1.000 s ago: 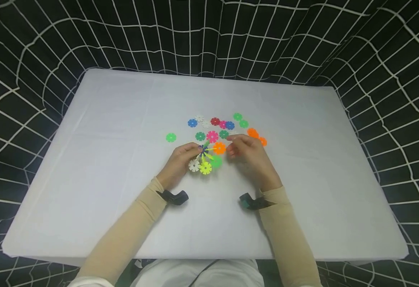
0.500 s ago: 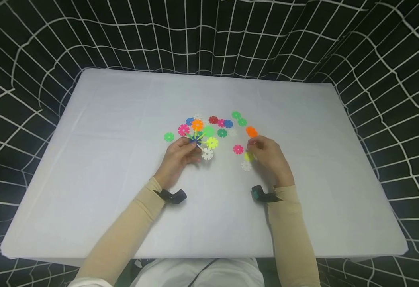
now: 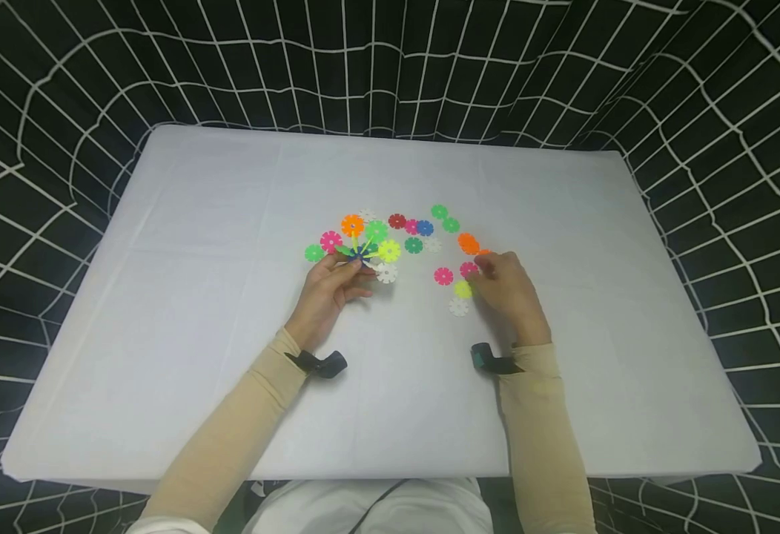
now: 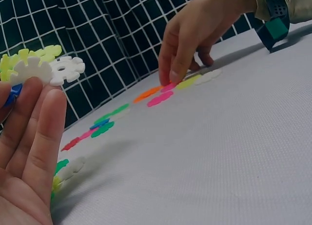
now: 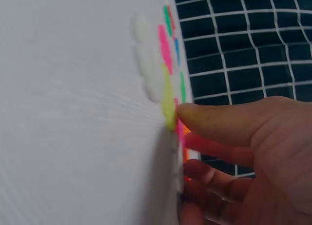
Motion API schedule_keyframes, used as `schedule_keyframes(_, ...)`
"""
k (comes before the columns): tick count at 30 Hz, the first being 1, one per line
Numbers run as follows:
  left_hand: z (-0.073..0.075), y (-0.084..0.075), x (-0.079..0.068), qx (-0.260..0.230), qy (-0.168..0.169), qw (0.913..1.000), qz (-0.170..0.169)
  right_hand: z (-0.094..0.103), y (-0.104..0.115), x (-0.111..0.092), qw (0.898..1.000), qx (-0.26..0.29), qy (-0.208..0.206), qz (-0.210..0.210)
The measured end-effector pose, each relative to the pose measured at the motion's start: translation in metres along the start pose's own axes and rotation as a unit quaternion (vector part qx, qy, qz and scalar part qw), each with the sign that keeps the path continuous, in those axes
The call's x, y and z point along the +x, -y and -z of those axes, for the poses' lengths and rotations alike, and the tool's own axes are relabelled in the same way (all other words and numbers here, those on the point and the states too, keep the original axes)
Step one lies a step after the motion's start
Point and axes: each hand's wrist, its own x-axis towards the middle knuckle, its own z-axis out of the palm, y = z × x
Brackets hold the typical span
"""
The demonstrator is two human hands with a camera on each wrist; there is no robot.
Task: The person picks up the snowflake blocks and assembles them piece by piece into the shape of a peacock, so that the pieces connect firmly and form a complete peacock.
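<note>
In the head view my left hand (image 3: 326, 293) holds up a cluster of interlocking plastic snowflake discs, pinched at its dark blue centre disc (image 3: 361, 255). Orange (image 3: 353, 225), pink (image 3: 331, 242), light green (image 3: 377, 231), yellow (image 3: 388, 251) and white (image 3: 386, 273) discs stand out around it. The left wrist view shows white petals (image 4: 31, 71) of the cluster above my fingers. My right hand (image 3: 513, 293) reaches down to the table, thumb and fingers on a pink snowflake disc (image 3: 468, 270). The right wrist view has the thumb against its edge, other fingers partly behind.
Beside the right hand lie another pink disc (image 3: 443, 276), a yellow disc (image 3: 463, 289) and a white disc (image 3: 459, 307). Farther back are orange (image 3: 468, 243), green (image 3: 440, 212), red (image 3: 397, 221) and blue discs (image 3: 425, 228) on the white table (image 3: 230, 222). Netting over dark cloth surrounds it.
My right hand has moved right, away from the cluster, to the loose discs, uncovering several. My left hand has turned the cluster and carried it slightly away and left.
</note>
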Motion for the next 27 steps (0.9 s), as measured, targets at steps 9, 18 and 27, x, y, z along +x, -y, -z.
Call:
schedule_keyframes(9,-0.001,0.002,0.0,-0.012,0.007,0.9999,0.003,-0.007,0.013,-0.001,0.999,0.03,-0.012,-0.004)
schedule_keyframes(18,-0.002,0.002,0.0,-0.041,0.002,0.9992,0.005,-0.03,0.057,-0.017,0.958,0.259,-0.002,0.12)
schedule_keyframes(27,-0.002,0.002,0.0,-0.051,-0.008,0.9986,0.007,-0.046,0.068,-0.024,0.954,0.241,-0.02,0.178)
